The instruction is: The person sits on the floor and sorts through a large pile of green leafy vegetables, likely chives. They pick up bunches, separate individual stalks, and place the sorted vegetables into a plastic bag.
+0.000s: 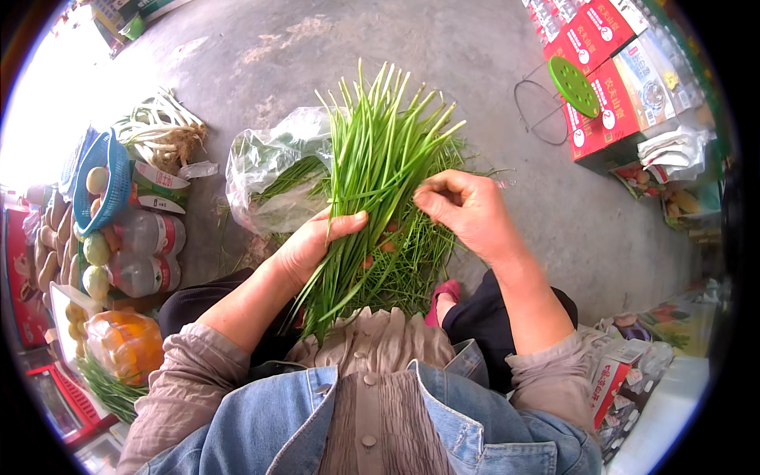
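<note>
A thick bunch of Chinese chives (380, 172) is gripped in my left hand (314, 240), with the thumb across the front and the fingers wrapped behind. Its pale cut ends point away from me, while the leaf tips hang toward my lap. Beside the bunch's right edge is my right hand (460, 205), its fingers curled and the thumb near the index finger. Whether a thin blade is pinched there is too small to tell. Loose chives and trimmings (415, 261) lie in a heap on the floor below. Behind the bunch, a clear plastic bag (279, 172) holds more green stalks.
Left stand spring onions (169, 127) with roots, a blue plastic basket (104, 184), large bottles (148, 252) and an orange bag (124, 344). Red cartons (602, 95) and a wire stool with a green seat (574, 87) stand at right. Packaged goods (623, 380) sit near my right elbow.
</note>
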### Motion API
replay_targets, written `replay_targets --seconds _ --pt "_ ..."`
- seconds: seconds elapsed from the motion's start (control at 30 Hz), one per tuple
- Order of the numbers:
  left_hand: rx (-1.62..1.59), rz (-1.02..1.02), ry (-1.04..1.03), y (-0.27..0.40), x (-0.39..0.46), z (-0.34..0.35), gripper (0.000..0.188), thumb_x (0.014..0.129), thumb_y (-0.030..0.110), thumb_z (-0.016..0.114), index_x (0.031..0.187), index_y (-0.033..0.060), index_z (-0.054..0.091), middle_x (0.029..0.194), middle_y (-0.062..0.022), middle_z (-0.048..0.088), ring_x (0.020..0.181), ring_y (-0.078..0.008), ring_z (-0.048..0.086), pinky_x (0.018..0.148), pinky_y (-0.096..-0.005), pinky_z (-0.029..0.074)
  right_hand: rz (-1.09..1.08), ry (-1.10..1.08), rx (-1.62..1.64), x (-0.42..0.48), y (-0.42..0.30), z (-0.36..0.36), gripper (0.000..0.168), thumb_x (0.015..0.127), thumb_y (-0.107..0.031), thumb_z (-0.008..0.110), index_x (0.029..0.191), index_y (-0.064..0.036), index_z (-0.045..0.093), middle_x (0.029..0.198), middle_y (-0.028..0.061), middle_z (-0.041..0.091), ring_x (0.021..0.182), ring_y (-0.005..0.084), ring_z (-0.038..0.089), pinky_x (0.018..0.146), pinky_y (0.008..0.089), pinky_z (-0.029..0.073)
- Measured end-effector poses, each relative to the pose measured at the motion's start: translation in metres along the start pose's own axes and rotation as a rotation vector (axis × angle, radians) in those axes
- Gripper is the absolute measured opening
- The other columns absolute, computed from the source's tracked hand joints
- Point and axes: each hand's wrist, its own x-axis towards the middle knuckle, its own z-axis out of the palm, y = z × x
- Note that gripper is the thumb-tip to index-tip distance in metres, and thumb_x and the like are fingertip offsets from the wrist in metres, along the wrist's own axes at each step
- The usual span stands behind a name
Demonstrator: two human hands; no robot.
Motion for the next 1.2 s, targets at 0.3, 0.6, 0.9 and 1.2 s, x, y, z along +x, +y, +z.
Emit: replay_targets --seconds 0.3,0.6,0.9,1.2 --pt "0.197 0.057 0.149 0.006 -0.007 0.01 0.057 0.085 0.038 0.068 0.129 0.0042 0.055 0.103 -0.0142 0.069 0.083 -0.0211 0.066 0.076 -0.0353 0.055 0.113 -0.04 0.202 0.004 0.009 0.0 0.012 0.086 -0.014 0.07 0.089 -0.002 0.069 0.076 0.0011 0.066 0.068 0.0085 0.059 0.064 0.0244 0.047" --pt "0.246 0.138 0.114 0.005 -0.006 0.013 0.048 0.077 0.023 0.078 0.117 0.0045 0.06 0.095 -0.0073 0.067 0.086 -0.018 0.064 0.077 -0.0334 0.053 0.042 0.25 0.195 0.01 0.016 -0.02 0.015 0.089 -0.016 0.067 0.097 -0.003 0.068 0.085 0.0005 0.067 0.073 0.0087 0.059 0.064 0.0241 0.047" --pt "0.28 0.067 0.015 -0.001 -0.004 0.013 0.053 0.075 0.021 0.079 0.121 0.0039 0.06 0.103 -0.0078 0.068 0.088 -0.0178 0.064 0.081 -0.0332 0.053 0.16 0.149 0.403 0.01 0.006 -0.027 0.032 0.082 -0.023 0.077 0.106 -0.004 0.065 0.092 0.0023 0.067 0.082 0.0107 0.061 0.07 0.026 0.046" --pt "0.152 0.0 0.014 -0.007 -0.007 -0.005 0.061 0.08 0.031 0.078 0.129 0.0051 0.054 0.112 -0.0056 0.065 0.094 -0.0152 0.061 0.077 -0.0294 0.05 0.177 0.12 0.417 0.004 0.003 -0.025 0.024 0.081 -0.015 0.074 0.101 -0.004 0.068 0.09 0.0008 0.067 0.078 0.0103 0.06 0.068 0.0259 0.048"
